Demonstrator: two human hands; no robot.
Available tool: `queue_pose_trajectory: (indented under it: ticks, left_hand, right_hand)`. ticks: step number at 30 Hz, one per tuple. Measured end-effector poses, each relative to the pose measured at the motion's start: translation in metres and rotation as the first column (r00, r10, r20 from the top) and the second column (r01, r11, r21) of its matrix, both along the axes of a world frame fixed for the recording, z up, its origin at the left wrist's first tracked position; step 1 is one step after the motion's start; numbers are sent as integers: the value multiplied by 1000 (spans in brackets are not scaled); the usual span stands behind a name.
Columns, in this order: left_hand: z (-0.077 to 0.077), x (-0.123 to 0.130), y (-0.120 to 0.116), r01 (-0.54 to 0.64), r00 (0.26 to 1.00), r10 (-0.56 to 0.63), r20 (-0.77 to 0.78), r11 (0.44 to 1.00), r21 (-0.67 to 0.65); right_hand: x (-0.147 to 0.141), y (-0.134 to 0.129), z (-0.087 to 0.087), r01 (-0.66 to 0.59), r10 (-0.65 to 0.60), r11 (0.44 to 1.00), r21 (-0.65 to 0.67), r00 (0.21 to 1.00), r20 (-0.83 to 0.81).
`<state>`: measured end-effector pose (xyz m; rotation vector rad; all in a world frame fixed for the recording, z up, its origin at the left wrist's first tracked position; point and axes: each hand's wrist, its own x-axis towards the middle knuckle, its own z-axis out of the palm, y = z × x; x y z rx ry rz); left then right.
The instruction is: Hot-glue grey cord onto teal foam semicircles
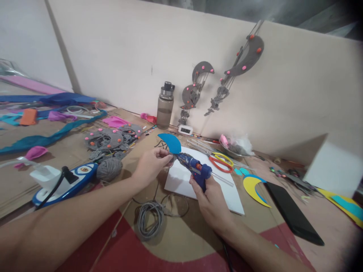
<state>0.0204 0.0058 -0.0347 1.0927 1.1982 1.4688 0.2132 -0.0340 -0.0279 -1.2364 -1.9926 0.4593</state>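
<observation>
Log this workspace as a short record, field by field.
Left hand: at the lower end of the blue crescent, grip partly hidden
Right hand: gripping the glue gun
Below the gun: white board
Nearer the person: coiled grey cord
Further right: yellow crescent, black slab
Back: upright bottle
Hanging: grey crescents, pink and orange dots
</observation>
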Motion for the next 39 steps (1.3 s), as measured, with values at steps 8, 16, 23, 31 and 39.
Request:
queue_pose_trajectory:
  ticks: [8, 16, 23, 31, 39]
  left_hand:
    - [5, 0, -2, -10, 996, 11, 86, 1000, -19]
    - [8, 0, -3, -20, 991, 22, 132, 1000, -14]
    - [5, -1, -1, -10, 988, 11, 154, 1000, -9]
    - [2, 2, -1, 37, 992, -34, 121, 999, -22]
    - [-3, 6, 1, 49, 998, -45, 53, 997, -65]
  right_hand:
    - [1, 0, -3, 36, -36, 999, -20, 999, 16]
    - [2, 0, -4, 37, -37, 999, -10, 999, 7]
    - [2, 0, -3, 35, -35, 999, 0, 999, 7]
    - [-1, -2, -2, 13, -13, 999, 31, 1000, -1]
    - [-4, -2, -4, 10, -11, 1000, 15, 1000, 10]
